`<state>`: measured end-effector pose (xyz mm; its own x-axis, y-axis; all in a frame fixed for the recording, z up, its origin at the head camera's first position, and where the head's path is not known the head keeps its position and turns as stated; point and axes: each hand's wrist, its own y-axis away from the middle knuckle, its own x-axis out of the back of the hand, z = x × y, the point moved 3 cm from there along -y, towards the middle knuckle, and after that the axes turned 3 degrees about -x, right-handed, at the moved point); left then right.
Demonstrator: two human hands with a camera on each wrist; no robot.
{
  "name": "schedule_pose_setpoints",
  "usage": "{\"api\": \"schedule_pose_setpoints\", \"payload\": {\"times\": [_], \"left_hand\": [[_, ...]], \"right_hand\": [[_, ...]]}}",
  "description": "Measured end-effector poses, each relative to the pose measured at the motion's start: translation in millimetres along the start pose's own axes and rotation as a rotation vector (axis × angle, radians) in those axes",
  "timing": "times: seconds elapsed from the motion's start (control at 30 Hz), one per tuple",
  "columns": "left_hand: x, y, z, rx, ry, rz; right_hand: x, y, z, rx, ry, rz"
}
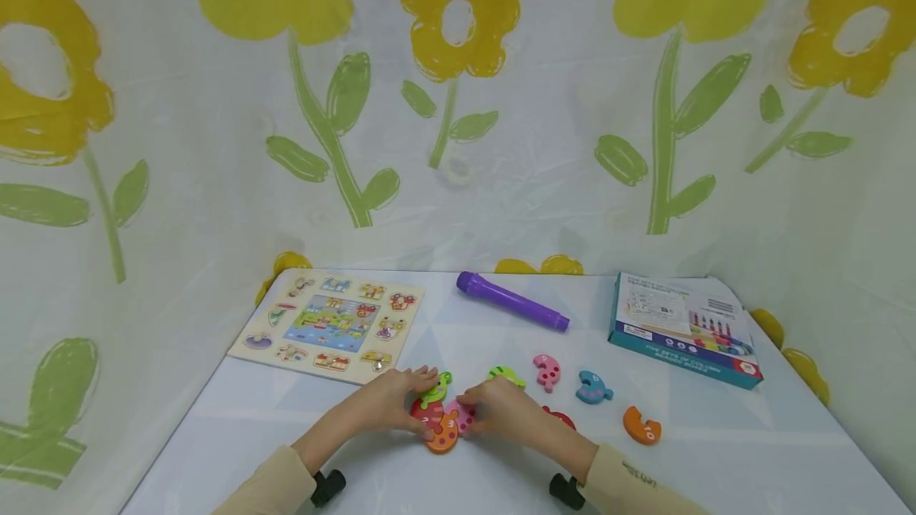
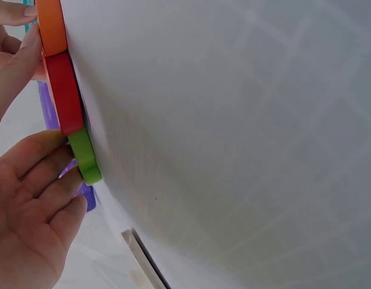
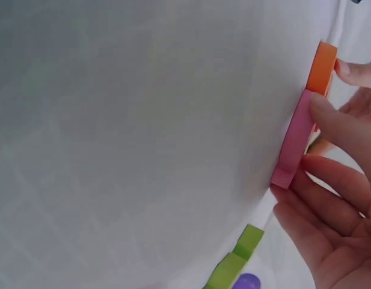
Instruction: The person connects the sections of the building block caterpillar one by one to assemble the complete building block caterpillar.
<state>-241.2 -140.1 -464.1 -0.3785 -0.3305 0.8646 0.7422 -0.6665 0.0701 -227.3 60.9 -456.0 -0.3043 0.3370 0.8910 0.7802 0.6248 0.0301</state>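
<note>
On the white table, a green animal-shaped puzzle piece [image 1: 435,392], a red puzzle piece [image 1: 427,413], an orange puzzle piece [image 1: 442,439] and a pink puzzle piece [image 1: 466,417] lie fitted against each other in a curve. My left hand [image 1: 390,402] holds the red piece [image 2: 66,96] from the left, thumb near its joint with the orange piece and fingers by the green one. From the right, my right hand [image 1: 501,412] grips the pink piece [image 3: 293,141] between thumb and fingers, with its end against the orange piece [image 3: 323,67].
Loose green [image 1: 506,374], pink [image 1: 547,372], blue [image 1: 594,388], red [image 1: 560,417] and orange pieces [image 1: 642,426] lie to the right. Behind are a picture puzzle board [image 1: 243,346], a purple tube with a knobbed end [image 1: 511,302] and a flat teal box [image 1: 687,356].
</note>
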Motion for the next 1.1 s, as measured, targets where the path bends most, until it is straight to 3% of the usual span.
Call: {"api": "schedule_pose_setpoints", "payload": {"times": [0.4, 0.7, 1.1], "left_hand": [[-0.7, 0.8, 2.1, 0.012, -0.009, -0.007], [0.4, 0.1, 3.0, 0.012, -0.016, -0.011], [-0.5, 0.3, 1.4, 0.033, -0.01, -0.015]], "right_hand": [[4.0, 10.1, 7.0, -0.004, -0.061, 0.021], [21.3, 23.3, 20.1, -0.093, -0.156, 0.086], [45.1, 34.5, 30.4, -0.102, -0.168, 0.183]]}}
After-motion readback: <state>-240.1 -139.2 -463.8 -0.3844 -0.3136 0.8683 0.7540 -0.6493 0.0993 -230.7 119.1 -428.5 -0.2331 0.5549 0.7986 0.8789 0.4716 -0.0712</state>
